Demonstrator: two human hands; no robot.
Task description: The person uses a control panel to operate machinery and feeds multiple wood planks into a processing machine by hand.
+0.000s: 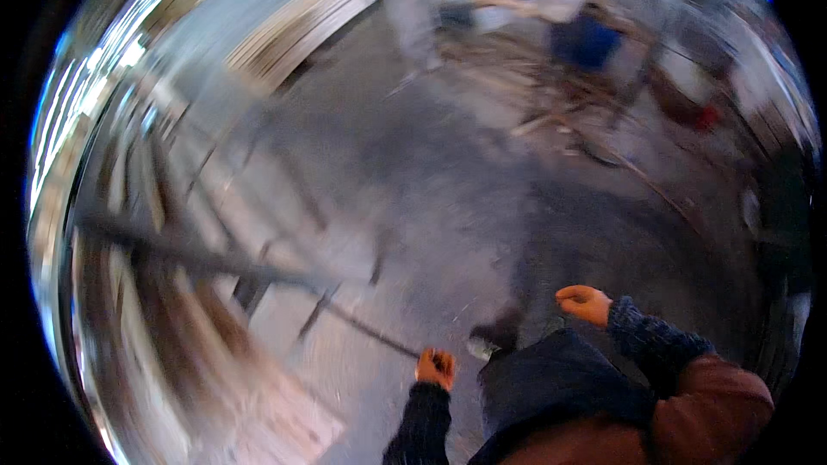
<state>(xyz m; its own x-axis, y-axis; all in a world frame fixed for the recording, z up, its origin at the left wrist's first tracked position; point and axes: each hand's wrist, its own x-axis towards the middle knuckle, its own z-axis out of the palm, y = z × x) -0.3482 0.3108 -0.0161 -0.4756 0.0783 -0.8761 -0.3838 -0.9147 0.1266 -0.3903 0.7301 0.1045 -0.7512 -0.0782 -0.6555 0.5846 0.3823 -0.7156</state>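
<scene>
Rod: one, dark | left hand: wrapped round it | right hand: curled, cannot tell if gripping

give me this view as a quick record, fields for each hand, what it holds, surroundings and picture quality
left hand: orange-gloved, closed around the near end of a thin dark rod
right hand: orange-gloved, fingers curled; cannot tell if it holds anything
rod direction: from the left hand toward the picture's upper left
left side: blurred wooden boards
far upper left: long pale stack, probably boards
upper right: dark blue item, kind unclear
ground: grey floor
picture quality: strong motion blur
</scene>
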